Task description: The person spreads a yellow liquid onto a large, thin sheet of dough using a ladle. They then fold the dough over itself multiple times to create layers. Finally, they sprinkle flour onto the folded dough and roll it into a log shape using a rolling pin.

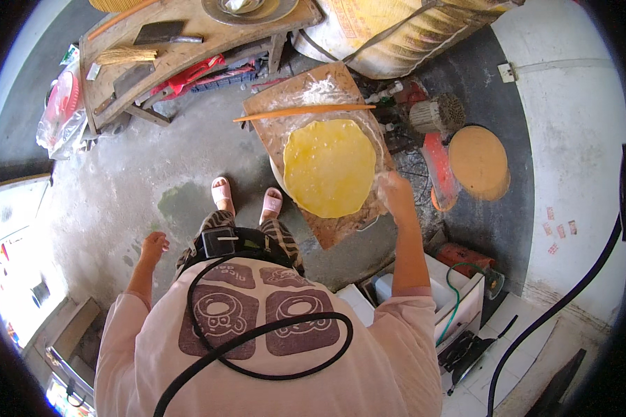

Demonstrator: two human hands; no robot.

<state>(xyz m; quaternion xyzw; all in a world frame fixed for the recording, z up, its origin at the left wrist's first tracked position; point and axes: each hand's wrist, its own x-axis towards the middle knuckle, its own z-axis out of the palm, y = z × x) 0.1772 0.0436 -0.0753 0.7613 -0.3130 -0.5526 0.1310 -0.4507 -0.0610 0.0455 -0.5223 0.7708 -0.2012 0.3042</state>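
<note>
A round sheet of rolled yellow dough [329,168] lies on a floured wooden board [323,229], dusted with a little flour. My right hand [395,195] is at the board's right edge, beside the dough sheet. Its fingers are blurred and whitish, and whether they hold something cannot be made out. A long wooden rolling pin [305,112] rests across the board beyond the dough, both tips reaching past the sides. Loose white flour [323,91] is heaped near the far end. My left hand [155,246] hangs at my side, away from the board, empty with fingers loosely bent.
A wooden table [250,34] at the far left bears a cleaver [161,33], a straw brush [127,55] and a metal dish [250,11]. Behind the board stand a large sack [381,31] and an electric motor [437,113]. A black cable [261,331] loops over my shirt.
</note>
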